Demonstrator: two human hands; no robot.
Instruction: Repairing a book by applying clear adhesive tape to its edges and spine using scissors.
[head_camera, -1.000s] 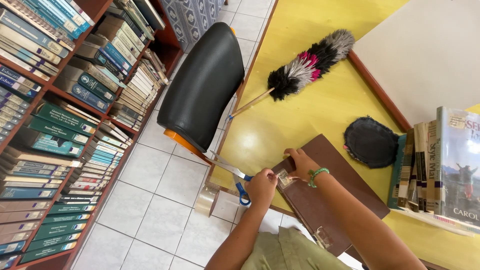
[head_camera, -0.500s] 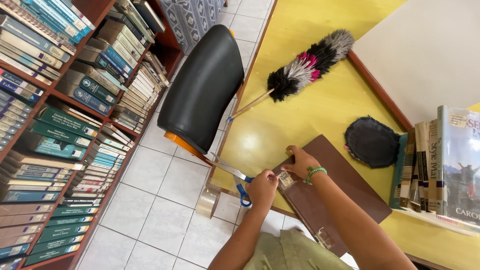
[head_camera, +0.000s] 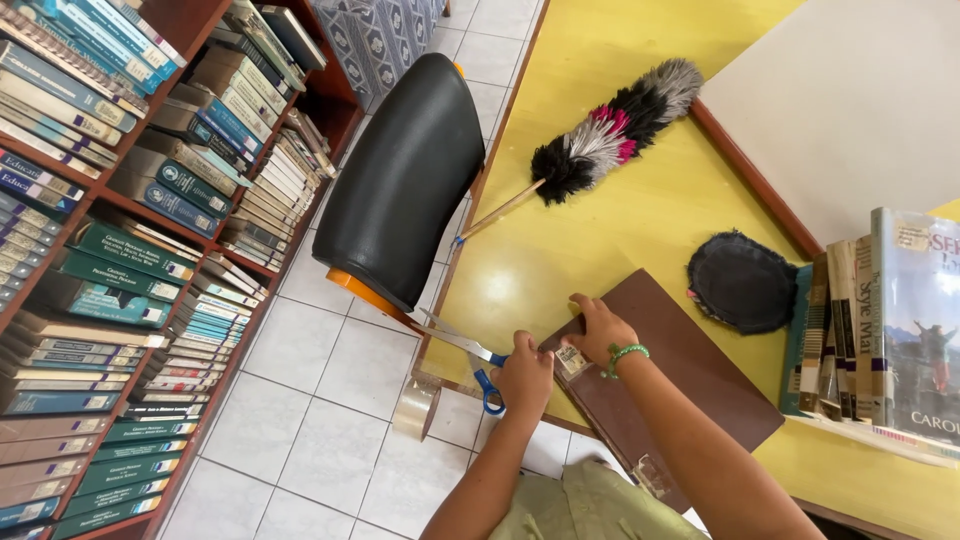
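A yellow table (head_camera: 640, 230) fills the right of the scene, with a black chair (head_camera: 400, 180) at its left edge and book-filled shelves (head_camera: 120, 250) far left. On the table's near edge lies a brown book (head_camera: 690, 370) bearing a small pale label (head_camera: 572, 361) on its spine; its near corner is cut off by the arm. The right hand (head_camera: 600, 330) presses flat on it, fingers spread. The left hand (head_camera: 522, 378) grips blue-handled scissors (head_camera: 470, 352), blades slightly parted, above a clear tape roll (head_camera: 415, 410); whatever they cut is too small to see
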